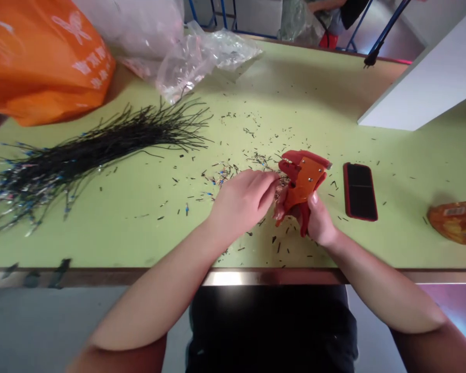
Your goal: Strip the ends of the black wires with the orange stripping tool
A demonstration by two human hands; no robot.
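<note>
My right hand [320,220] is wrapped around the handles of an orange and red wire stripper [308,178], its jaws turned to the left. Close beside those jaws, my left hand [248,197] has its fingers pinched together; whatever sits between the fingertips is too small or hidden to make out. To the left lies a long bundle of black wires [112,142], with bare loose ends on the right and blue and silvery ends at the left. Short wire scraps [221,176] are scattered on the table under and around both hands.
On the pale green table [120,233], a red-edged phone [360,191] lies right of the stripper. An orange drink bottle [456,221] is at the right edge. An orange bag [42,62] and clear plastic bags [194,57] occupy the back left. A white panel [427,67] stands back right; another person's arm [326,5] shows beyond.
</note>
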